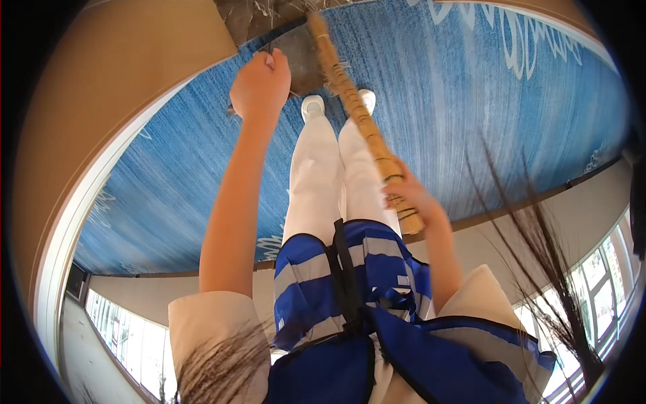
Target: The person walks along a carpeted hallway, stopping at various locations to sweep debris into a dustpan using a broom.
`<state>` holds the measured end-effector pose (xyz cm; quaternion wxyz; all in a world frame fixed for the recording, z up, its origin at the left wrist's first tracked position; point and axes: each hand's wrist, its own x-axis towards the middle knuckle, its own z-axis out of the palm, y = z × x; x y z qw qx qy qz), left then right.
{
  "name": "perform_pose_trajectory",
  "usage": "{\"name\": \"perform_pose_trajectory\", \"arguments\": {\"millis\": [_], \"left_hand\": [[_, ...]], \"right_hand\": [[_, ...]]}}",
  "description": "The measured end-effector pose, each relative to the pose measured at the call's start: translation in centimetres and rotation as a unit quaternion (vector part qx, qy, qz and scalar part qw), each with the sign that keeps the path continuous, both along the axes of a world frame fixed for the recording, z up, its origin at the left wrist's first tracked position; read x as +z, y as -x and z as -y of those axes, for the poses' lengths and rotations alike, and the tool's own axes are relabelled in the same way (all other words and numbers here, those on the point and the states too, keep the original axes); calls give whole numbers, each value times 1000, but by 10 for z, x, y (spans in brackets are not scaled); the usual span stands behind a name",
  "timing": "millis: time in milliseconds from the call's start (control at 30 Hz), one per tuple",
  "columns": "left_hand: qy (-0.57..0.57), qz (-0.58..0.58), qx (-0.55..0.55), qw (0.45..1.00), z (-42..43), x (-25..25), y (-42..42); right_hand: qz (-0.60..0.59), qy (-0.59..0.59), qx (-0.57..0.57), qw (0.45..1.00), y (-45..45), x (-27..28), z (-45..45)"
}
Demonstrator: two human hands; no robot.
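My left hand (pixel 261 84) is closed in a fist at the upper left. It grips what looks like a dustpan (pixel 298 62), a flat grey pan with a dark edge; the handle is mostly hidden by the fist. My right hand (pixel 414 194) is wrapped around the near end of a straw broom (pixel 363 121), a long tan bundle bound with dark rings. The broom slants up and left, its far end beside the pan and slightly blurred. Frayed straw sticks out along its side.
A blue patterned carpet (pixel 451 101) spreads underfoot, with white scribbled lines. My white shoes (pixel 312 106) stand just below the pan. Brown-grey flooring with straw-like bits (pixel 259 17) lies at the top. A tan panel (pixel 141 74) curves along the left; windows (pixel 602 279) show at right.
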<state>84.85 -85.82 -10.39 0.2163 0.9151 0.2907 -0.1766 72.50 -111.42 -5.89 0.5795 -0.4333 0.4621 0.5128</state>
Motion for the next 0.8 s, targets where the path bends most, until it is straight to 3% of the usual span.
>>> {"name": "perform_pose_trajectory", "arguments": {"millis": [133, 267, 400, 500, 533, 600, 700, 800], "left_hand": [[-13, 39, -30, 999, 1, -5, 0], [-22, 73, -41, 996, 1, -7, 6], [-24, 74, -49, 996, 6, -7, 10], [-11, 34, -46, 998, 4, -6, 12], [-24, 59, -55, 996, 7, -7, 11], [-35, 85, -66, 994, 6, -8, 12], [-44, 84, -63, 994, 6, -9, 11], [-54, 77, -63, 994, 5, -12, 11]], "right_hand": [[39, 68, 56, 995, -8, 21, 78], [88, 125, 94, 984, -25, 28, 100], [160, 212, 86, 960, -44, -39, 109], [81, 163, 57, 982, -28, -116, 110], [168, 172, 58, 969, -21, -109, 78], [92, 156, 46, 982, 6, -122, 40], [178, 156, 117, 965, 49, -94, -30], [115, 73, 103, 985, 54, -41, -68]]}}
